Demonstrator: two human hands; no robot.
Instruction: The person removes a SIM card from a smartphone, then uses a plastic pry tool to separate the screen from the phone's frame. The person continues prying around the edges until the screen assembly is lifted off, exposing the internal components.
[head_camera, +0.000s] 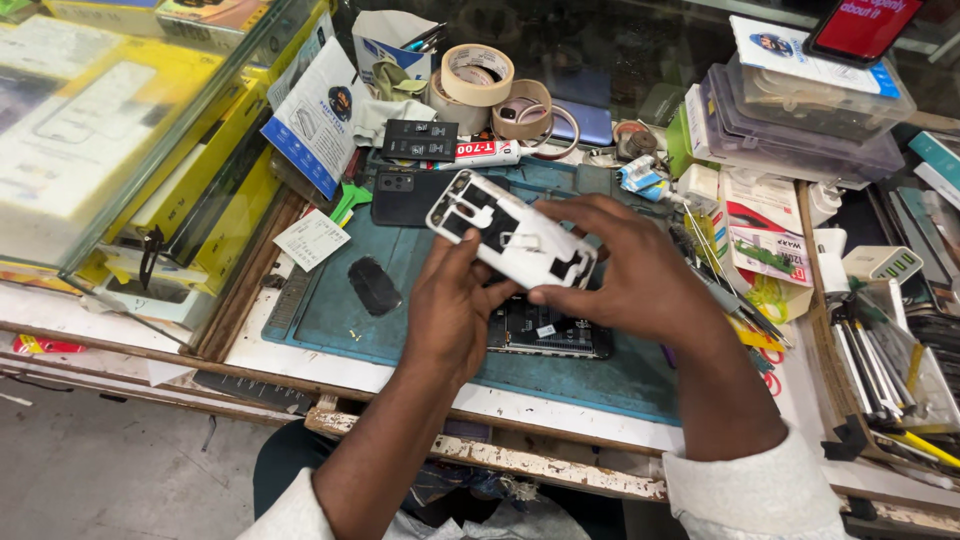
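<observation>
left hand (455, 305): thumb and fingers pinched on the near-left edge of the white phone back cover (510, 236), wrist coming up from the bench edge.
right hand (625, 270): arched over the cover's right end, fingertips gripping its lower right corner and top edge.
cover: held clear of the bench, inner side up, tilted with the camera-cutout end toward the upper left (black patches and cutouts show on the inner face).
opened phone (545, 330): flat on the blue work mat (330, 310), directly under both hands, circuit side up; partly hidden by the hands.
black phone (405, 195): on the mat, just behind the cover, back up.
black oval piece (374, 285): on the mat, left of the left hand, well apart from the opened phone.
tape rolls (478, 75): stacked at the back of the bench, beyond the mat.
glue tube (480, 153): lying between the tape rolls and the black phone.
clear plastic boxes (800, 115): stacked at right rear.
tool tray (880, 370): right edge, full of tweezers and small drivers.
glass case (130, 140): left, holding yellow packages.
</observation>
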